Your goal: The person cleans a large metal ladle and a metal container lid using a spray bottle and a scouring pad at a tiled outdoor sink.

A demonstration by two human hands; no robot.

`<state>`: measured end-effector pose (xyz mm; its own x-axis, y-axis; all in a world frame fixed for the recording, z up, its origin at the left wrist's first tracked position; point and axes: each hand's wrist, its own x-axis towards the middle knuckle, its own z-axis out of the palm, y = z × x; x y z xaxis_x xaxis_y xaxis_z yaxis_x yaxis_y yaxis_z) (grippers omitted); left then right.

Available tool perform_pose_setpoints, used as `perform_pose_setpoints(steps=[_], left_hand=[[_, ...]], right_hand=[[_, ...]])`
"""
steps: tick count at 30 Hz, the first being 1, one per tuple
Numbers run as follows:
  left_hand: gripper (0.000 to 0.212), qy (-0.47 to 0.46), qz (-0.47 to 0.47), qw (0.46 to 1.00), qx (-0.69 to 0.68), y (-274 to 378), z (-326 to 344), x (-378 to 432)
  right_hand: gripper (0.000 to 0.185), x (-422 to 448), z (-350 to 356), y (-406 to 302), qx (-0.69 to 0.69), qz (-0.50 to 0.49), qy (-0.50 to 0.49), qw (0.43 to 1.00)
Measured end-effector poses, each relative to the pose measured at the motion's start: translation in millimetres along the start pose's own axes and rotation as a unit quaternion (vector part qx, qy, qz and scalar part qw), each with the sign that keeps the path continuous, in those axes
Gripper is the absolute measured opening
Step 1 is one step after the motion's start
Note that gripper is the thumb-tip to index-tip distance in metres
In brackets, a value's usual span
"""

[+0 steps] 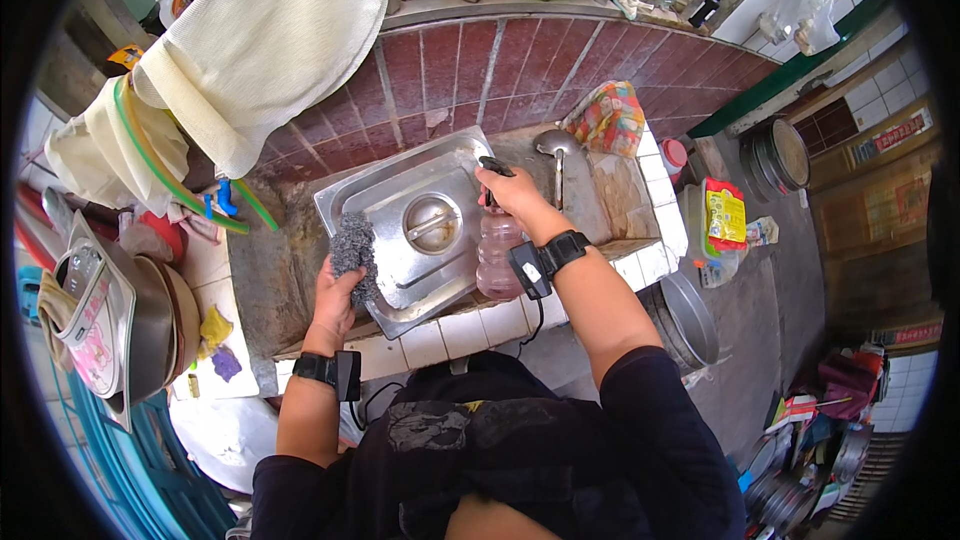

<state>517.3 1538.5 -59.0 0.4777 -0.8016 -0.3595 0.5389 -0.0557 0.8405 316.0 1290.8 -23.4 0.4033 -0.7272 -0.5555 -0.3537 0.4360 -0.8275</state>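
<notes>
My left hand grips a grey steel wool scourer at the left edge of a stainless steel pan lid. The lid lies across a tiled sink basin, with its recessed round handle facing up. My right hand is closed around the dark trigger head of a clear pinkish spray bottle. The bottle is upright at the lid's right side, over its edge; whether it rests there I cannot tell.
A metal ladle and a checked cloth lie at the basin's back right. Left stand a blue tap, a green hose and stacked pans. White tiles edge the front. A round metal tub is below right.
</notes>
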Motion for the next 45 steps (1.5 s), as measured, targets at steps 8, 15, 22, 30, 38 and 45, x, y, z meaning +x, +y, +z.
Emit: perform_pose_setpoints(steps=[8, 15, 22, 30, 38, 45], left_hand=[[0.043, -0.007, -0.008, 1.0, -0.004, -5.2, -15.1, 15.1], [0.041, -0.028, -0.027, 0.999, -0.005, -13.7, -24.1, 40.1], [0.043, -0.05, -0.045, 0.998, -0.018, -23.3, -32.2, 60.3], [0.041, -0.047, -0.084, 0.995, -0.026, -41.8, -51.0, 95.6], [0.04, -0.042, -0.094, 0.995, -0.013, -80.1, -79.6, 133.2], [0.038, -0.007, -0.131, 0.991, 0.001, -102.7, -111.8, 147.9]], right_hand=[[0.03, 9.9, 18.5, 5.0, -0.04, 0.007, -0.032, 0.999], [0.032, 18.7, 54.7, 11.3, -0.106, -0.052, -0.067, 0.991], [0.034, 36.0, 79.1, 13.8, -0.192, -0.038, -0.127, 0.972], [0.035, 41.9, 86.2, 20.5, -0.271, -0.027, -0.185, 0.944], [0.038, 68.9, 60.3, 63.1, -0.306, 0.02, -0.167, 0.937], [0.042, 65.9, 74.8, 60.1, -0.461, -0.011, -0.139, 0.876]])
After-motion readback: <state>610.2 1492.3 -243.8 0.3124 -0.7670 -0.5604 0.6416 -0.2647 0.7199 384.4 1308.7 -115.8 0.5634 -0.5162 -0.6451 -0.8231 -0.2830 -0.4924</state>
